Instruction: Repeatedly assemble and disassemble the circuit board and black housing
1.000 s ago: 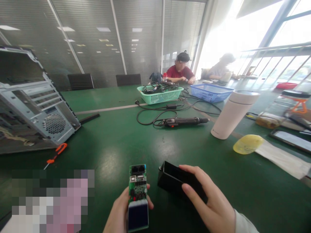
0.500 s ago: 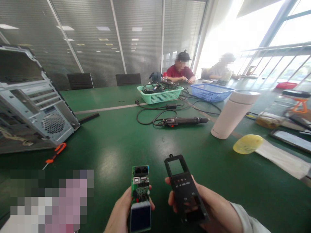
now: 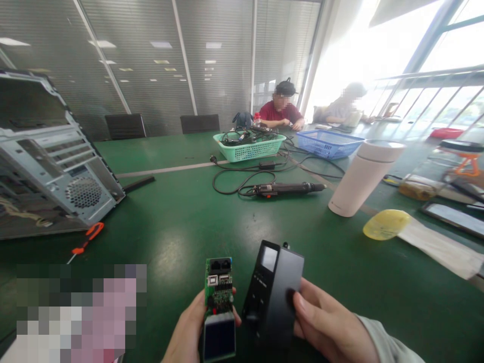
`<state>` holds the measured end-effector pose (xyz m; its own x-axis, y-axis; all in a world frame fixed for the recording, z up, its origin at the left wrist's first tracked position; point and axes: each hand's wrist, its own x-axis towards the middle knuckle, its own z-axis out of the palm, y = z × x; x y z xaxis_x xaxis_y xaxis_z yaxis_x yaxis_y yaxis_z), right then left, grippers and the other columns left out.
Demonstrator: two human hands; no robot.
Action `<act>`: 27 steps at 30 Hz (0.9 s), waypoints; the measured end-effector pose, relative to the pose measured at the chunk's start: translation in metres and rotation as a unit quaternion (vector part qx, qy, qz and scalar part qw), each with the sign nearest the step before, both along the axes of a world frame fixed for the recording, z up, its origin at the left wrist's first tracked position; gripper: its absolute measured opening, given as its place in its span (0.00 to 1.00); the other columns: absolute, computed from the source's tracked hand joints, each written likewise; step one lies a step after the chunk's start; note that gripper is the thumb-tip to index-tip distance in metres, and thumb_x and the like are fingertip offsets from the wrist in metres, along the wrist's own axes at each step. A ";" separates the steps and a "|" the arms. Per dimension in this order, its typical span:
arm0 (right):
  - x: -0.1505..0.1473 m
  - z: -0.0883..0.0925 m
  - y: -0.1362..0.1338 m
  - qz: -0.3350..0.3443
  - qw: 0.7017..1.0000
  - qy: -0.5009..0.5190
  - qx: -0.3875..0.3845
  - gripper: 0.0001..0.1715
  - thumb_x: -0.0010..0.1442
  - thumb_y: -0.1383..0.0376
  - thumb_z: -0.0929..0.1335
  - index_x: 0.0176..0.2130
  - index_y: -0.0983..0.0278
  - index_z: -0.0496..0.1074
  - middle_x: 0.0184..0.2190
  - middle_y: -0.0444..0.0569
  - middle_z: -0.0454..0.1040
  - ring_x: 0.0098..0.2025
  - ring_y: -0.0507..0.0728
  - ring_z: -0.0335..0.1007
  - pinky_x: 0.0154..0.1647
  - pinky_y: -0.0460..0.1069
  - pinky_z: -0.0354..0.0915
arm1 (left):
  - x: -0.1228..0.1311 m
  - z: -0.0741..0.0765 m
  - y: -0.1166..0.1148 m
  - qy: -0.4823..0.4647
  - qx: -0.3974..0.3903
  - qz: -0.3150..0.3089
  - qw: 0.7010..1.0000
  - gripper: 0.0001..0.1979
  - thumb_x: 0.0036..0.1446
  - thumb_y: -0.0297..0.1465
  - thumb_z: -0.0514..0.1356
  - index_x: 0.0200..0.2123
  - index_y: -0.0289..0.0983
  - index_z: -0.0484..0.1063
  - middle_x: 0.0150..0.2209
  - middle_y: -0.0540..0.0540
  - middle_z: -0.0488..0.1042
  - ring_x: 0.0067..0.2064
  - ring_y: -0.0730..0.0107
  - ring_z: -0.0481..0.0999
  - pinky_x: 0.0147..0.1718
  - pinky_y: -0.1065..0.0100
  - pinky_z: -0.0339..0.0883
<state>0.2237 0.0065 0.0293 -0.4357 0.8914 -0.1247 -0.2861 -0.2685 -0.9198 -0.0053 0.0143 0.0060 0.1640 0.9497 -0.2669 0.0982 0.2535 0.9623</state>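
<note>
My left hand [image 3: 191, 325] is closed around a green circuit board [image 3: 219, 297] that carries connectors at its top end and a dark display screen [image 3: 220, 337] at its lower end. Beside it, my right hand [image 3: 327, 315] grips a black plastic casing [image 3: 282, 287] by its right side, thumb on the side wall. The casing is turned so that its front, with a window and small printed markings, faces left. The board and the casing are apart, both held over the green table [image 3: 170, 212].
A metal computer case [image 3: 83, 166] stands at the left, an orange-handled tool [image 3: 88, 239] by it. Ahead lie a corded electric screwdriver [image 3: 289, 189], a green basket [image 3: 249, 148] of cables and a blue basket [image 3: 328, 143]. A pale tumbler [image 3: 363, 179] stands right. Two people sit beyond.
My right hand has rotated the black casing, so its side wall shows where its front faced me before. My left hand and the circuit board have stayed nearly still.
</note>
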 end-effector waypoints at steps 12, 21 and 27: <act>0.091 -0.008 0.040 -0.327 0.580 -0.663 0.342 0.29 0.62 0.48 0.59 0.53 0.62 0.70 0.42 0.56 0.71 0.45 0.67 0.66 0.46 0.64 0.66 | 0.005 0.006 -0.004 -0.060 -0.018 0.025 0.998 0.26 0.54 0.55 0.57 0.36 0.40 0.81 0.29 0.47 0.83 0.32 0.60 0.76 0.31 0.67 0.68; 0.156 -0.028 0.049 -0.305 0.513 -0.767 0.234 0.34 0.62 0.52 0.55 0.57 0.68 0.66 0.43 0.63 0.72 0.45 0.73 0.69 0.41 0.65 0.67 | 0.000 -0.004 0.001 -0.107 -0.044 0.034 0.993 0.26 0.47 0.55 0.63 0.36 0.40 0.83 0.26 0.48 0.84 0.30 0.59 0.78 0.29 0.67 0.69; 0.152 -0.029 0.047 -0.289 0.510 -0.774 0.240 0.37 0.62 0.51 0.54 0.60 0.71 0.63 0.46 0.64 0.72 0.49 0.73 0.67 0.48 0.66 0.65 | 0.005 0.004 -0.002 -0.110 -0.027 0.038 0.993 0.28 0.47 0.57 0.62 0.36 0.39 0.83 0.27 0.46 0.84 0.32 0.58 0.78 0.30 0.67 0.70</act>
<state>0.3753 0.0538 0.0005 0.2067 0.9046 0.3728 0.9784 -0.1885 -0.0851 -0.0007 0.0128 0.0105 0.1528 0.9470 -0.2827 -0.1342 0.3033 0.9434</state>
